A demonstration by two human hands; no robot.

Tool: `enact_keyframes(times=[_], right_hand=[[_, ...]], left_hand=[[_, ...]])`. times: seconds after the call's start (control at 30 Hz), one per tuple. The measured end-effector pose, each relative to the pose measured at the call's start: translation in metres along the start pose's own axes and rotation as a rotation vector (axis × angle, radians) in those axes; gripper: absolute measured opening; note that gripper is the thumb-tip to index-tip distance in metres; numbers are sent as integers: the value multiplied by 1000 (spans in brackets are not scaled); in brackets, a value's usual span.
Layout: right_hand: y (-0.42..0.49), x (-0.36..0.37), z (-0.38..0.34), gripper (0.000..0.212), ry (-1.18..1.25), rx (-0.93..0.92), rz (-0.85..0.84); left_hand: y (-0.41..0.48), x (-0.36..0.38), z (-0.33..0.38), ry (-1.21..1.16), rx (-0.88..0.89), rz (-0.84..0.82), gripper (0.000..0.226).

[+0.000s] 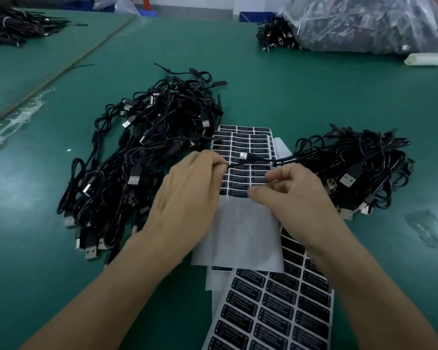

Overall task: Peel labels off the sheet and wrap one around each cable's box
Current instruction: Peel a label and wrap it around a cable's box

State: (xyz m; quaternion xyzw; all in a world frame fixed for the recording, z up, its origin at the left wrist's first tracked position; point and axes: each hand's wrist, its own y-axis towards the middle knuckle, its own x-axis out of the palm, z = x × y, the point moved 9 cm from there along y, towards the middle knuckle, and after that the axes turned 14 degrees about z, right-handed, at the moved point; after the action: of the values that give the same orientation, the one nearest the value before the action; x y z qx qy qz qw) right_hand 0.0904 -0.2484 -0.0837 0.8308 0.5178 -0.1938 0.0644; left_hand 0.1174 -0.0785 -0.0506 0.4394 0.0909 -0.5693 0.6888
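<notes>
My left hand pinches a thin black cable between thumb and fingertips, just above a label sheet. The cable's USB plug hovers over the black labels and its far end runs right into a pile. My right hand hovers over the sheet's lower label rows, thumb and forefinger close together; what they pinch is too blurred to tell. The lower part of this sheet is bare white backing. A second full label sheet lies nearer me.
A large pile of black USB cables lies left of the sheets and a smaller pile lies right. More cable bundles sit far left, and a clear bag of cables far right. The green table carries it all.
</notes>
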Motion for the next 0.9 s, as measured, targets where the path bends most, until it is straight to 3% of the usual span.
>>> enact_keyframes(times=[0.13, 0.23, 0.33, 0.5, 0.6, 0.7, 0.8, 0.9], right_hand=[[-4, -8, -13, 49, -200, -200, 118], [-2, -15, -20, 43, -205, -222, 160], [3, -18, -11, 36, -3, -63, 98], [2, -7, -8, 22, 666, 238, -77], [-1, 10, -4, 16, 452, 213, -196], [1, 10, -4, 16, 227, 58, -89], [3, 7, -9, 23, 202, -24, -4], [6, 4, -1, 28, 264, 53, 6]], left_hand=[[-5, 10, -9, -6, -86, -73, 17], [-6, 11, -10, -54, -112, -79, 7], [-6, 12, -10, -69, -119, -82, 8], [-8, 13, -9, -71, -75, -69, 16], [-7, 13, -8, -104, -41, -64, 17], [-7, 14, -9, -132, -55, -70, 21], [-9, 18, -11, -144, -53, -102, 22], [-8, 18, -7, -184, -43, -111, 13]])
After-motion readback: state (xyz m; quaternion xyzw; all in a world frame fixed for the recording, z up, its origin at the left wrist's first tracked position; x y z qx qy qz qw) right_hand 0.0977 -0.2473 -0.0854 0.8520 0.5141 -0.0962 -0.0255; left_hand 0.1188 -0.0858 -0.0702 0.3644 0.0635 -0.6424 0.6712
